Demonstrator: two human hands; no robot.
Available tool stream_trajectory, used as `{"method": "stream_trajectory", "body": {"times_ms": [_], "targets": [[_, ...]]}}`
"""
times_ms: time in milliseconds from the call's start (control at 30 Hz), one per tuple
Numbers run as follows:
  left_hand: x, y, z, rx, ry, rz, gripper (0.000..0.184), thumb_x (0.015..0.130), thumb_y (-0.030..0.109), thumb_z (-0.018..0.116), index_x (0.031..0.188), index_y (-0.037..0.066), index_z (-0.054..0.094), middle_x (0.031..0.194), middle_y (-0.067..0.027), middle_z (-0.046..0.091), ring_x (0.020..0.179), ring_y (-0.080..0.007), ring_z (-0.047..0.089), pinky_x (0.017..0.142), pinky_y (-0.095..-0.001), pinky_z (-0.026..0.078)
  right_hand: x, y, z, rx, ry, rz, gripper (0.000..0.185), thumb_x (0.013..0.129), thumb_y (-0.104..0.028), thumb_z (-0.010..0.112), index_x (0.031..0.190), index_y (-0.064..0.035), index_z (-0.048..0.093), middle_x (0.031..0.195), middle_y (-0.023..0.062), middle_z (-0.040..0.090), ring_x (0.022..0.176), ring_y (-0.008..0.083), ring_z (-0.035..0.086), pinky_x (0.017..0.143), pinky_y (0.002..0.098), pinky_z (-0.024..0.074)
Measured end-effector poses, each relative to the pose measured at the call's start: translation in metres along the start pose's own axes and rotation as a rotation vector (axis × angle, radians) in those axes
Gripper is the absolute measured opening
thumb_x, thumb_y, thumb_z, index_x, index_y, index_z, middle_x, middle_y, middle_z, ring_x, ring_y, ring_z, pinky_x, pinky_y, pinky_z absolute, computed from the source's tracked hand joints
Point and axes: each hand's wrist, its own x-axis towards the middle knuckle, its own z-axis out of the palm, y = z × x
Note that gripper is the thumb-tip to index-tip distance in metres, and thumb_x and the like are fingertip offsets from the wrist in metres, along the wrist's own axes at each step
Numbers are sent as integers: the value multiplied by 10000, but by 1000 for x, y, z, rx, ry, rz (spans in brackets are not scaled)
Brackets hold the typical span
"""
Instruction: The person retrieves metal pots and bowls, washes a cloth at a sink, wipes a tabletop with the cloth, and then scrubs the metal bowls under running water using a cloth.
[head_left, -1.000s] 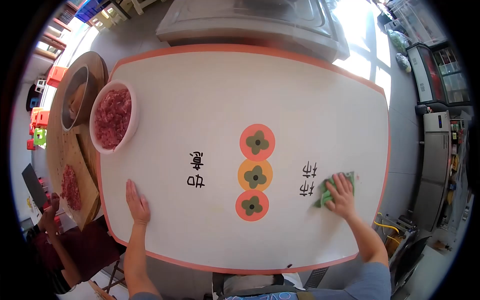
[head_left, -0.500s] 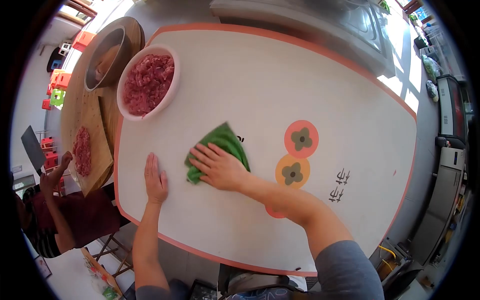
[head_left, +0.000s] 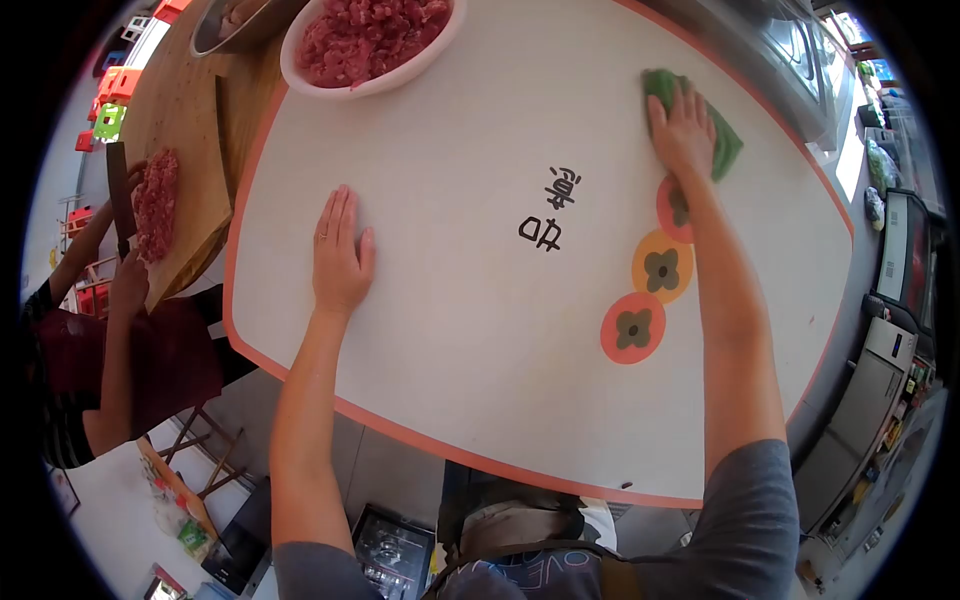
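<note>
My right hand lies with spread fingers on a green cloth, pressing it to the white table near its far right edge. Flat on the left part of the tabletop rests my left hand, holding nothing, a ring on one finger. Beyond it a white bowl of raw minced meat stands at the far left edge. Between my hands are black characters and a row of printed fruit pictures, the farthest partly covered by my right forearm.
At the left, a co-worker in a dark red apron holds a cleaver beside minced meat on a wooden board. A metal bowl stands behind. A steel-coloured refrigerator is at the right.
My right hand has swept the cloth from the right side to the left middle, then away to the far right. The view has shifted. The co-worker's cleaver is now over the meat's edge.
</note>
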Motion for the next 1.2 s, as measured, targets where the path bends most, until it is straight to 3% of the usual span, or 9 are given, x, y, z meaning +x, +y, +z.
{"method": "stream_trajectory", "body": {"times_ms": [167, 300, 433, 500, 567, 700, 833, 933, 1200], "targets": [[-10, -15, 8, -80, 73, 21, 416, 815, 91, 495, 1212, -9, 422, 1302, -146, 385, 1221, -280, 344, 974, -372, 324, -162, -203, -67, 370, -188, -538, 534, 861, -429, 388, 1282, -102, 382, 1359, 75, 328, 1275, 245, 246, 1052, 388, 169], [-38, 12, -16, -317, 262, -185, 368, 833, 90, 497, 1182, -16, 448, 1319, -159, 358, 1222, -283, 341, 960, -360, 343, -317, -168, -137, 430, -498, -674, 515, 806, -409, 502, 1260, -178, 427, 1352, 49, 346, 1261, 235, 283, 1040, 402, 196], [-149, 58, -75, -515, 263, -250, 396, 853, 88, 465, 1222, -35, 389, 1354, -192, 288, 1241, -321, 308, 983, -385, 305, -374, -43, -169, 169, -397, -334, 545, 742, -349, 583, 1251, -202, 455, 1361, 71, 335, 1258, 265, 291, 1015, 423, 208], [-222, 51, -88, -489, 158, -345, 398, 863, 87, 446, 1232, -42, 369, 1358, -195, 280, 1249, -323, 295, 997, -395, 280, -356, -19, -143, 15, -177, 61, 501, 840, -321, 473, 1295, -134, 386, 1376, 109, 299, 1268, 311, 249, 1019, 432, 176], [-272, 48, -89, -421, 95, -451, 386, 874, 90, 431, 1232, -42, 369, 1360, -195, 276, 1252, -312, 294, 1002, -386, 270, -307, -24, -104, -96, -88, 379, 533, 892, -428, 307, 1334, -130, 313, 1394, 114, 264, 1283, 308, 218, 1028, 431, 154], [-292, 64, -96, -425, 117, -588, 375, 897, 97, 396, 1240, -47, 353, 1363, -193, 271, 1251, -291, 297, 1009, -376, 259, -254, -173, -80, 116, -49, -6, 518, 880, -430, 341, 1303, -131, 357, 1383, 95, 294, 1291, 271, 224, 1043, 425, 147], [-270, 82, -89, -530, 238, -513, 373, 910, 106, 375, 1244, -58, 343, 1357, -189, 281, 1244, -283, 304, 1010, -377, 260, -360, -293, -109, 538, -120, -395, 497, 811, -374, 516, 1229, -114, 450, 1324, 82, 377, 1250, 251, 296, 1031, 414, 204], [-259, 102, -85, -616, 288, -459, 380, 917, 125, 371, 1242, -70, 343, 1342, -187, 307, 1234, -282, 318, 1008, -377, 266, -417, -269, -131, 488, -182, -447, 502, 808, -362, 527, 1247, -137, 433, 1346, 55, 347, 1266, 233, 274, 1040, 402, 198], [-277, 192, -46, -699, 132, -452, 405, 913, 144, 392, 1250, -73, 335, 1342, -171, 317, 1240, -270, 316, 1008, -366, 268, -510, -55, -184, 322, -335, -226, 541, 786, -346, 557, 1281, -189, 403, 1366, 18, 324, 1268, 208, 277, 1049, 396, 189]]}}
